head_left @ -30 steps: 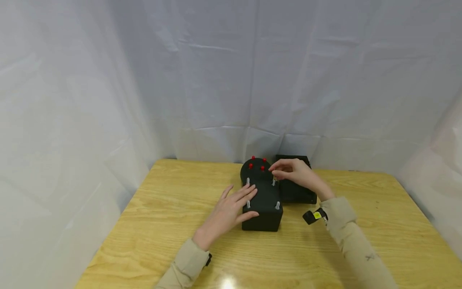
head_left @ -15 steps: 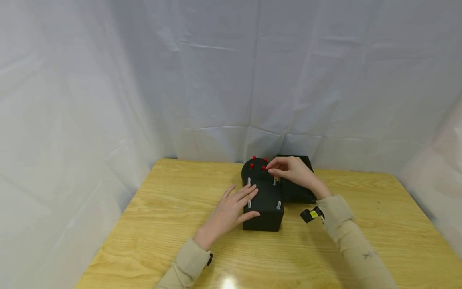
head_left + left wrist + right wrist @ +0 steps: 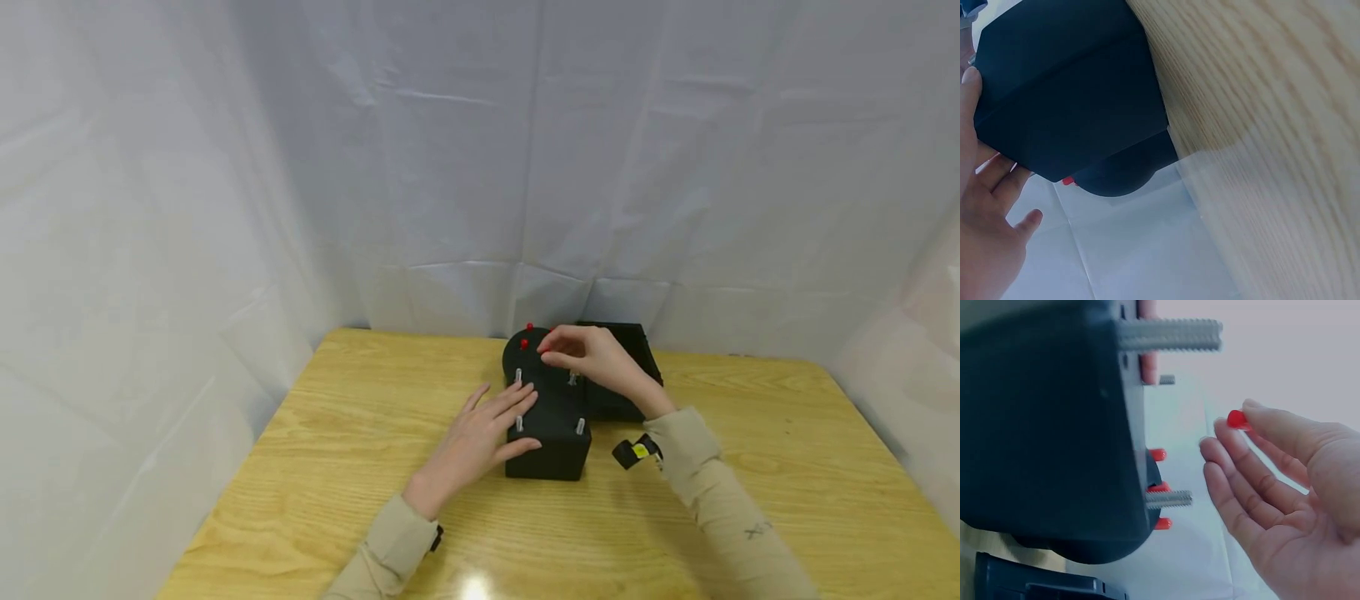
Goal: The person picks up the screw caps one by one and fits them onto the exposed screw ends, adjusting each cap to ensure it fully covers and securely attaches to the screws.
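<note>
Wooden table (image 3: pixel 337 467) is lying under your left hand (image 3: pixel 480 437), which you are resting flat against the left side of the black block (image 3: pixel 551 425). Your fingers (image 3: pixel 510 400) there are lying straight and relaxed, spread across the block's top edge, with your thumb pressing its near side; they are curling round nothing. In the left wrist view your palm (image 3: pixel 982 244) is touching the same block (image 3: pixel 1066 94).

Moving right, your right hand (image 3: pixel 592 358) is hovering over the round end of the block. You are pinching one small red cap (image 3: pixel 1237 419) between thumb and forefinger, with the other fingers (image 3: pixel 1235 487) held loosely open. The cap is sitting at your fingertips, above the block and clear of it.

Counting: four grey threaded studs (image 3: pixel 579 426) are standing up from the square part of the block in the head view. Three red caps (image 3: pixel 1157 454) are showing on the round part in the right wrist view, besides the one you are holding. One black box (image 3: pixel 626 367) is lying just beside the block, behind your right hand.
</note>
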